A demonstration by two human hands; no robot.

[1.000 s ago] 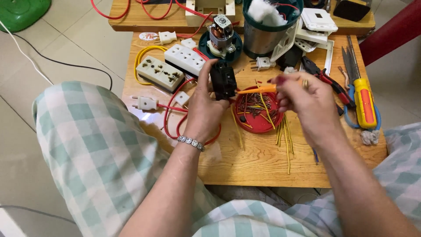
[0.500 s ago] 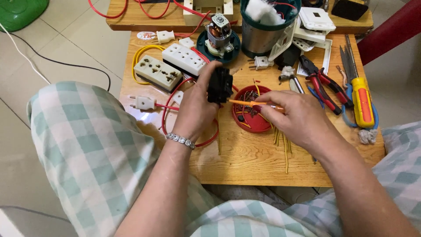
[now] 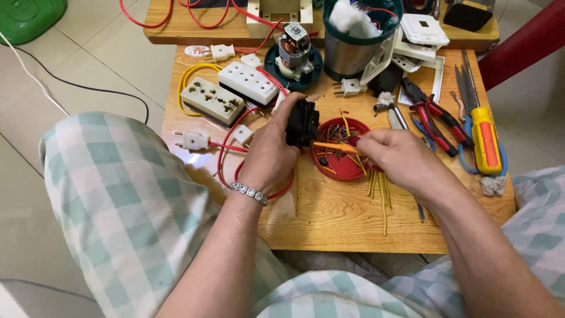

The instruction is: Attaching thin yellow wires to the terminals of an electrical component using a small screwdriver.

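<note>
Left hand (image 3: 271,154) clasped round a blocky black switch (image 3: 302,122) at frame centre, right hand (image 3: 399,158) pinched a slim orange screwdriver (image 3: 335,147), tip at the switch, over a round red lid (image 3: 341,168), grained wooden table (image 3: 347,218)

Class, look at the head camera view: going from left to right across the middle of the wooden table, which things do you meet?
White two-pin plug → left hand holding a black switch block → red dish → right hand holding an orange-handled screwdriver → red-handled pliers → yellow-and-orange screwdriver.
</note>
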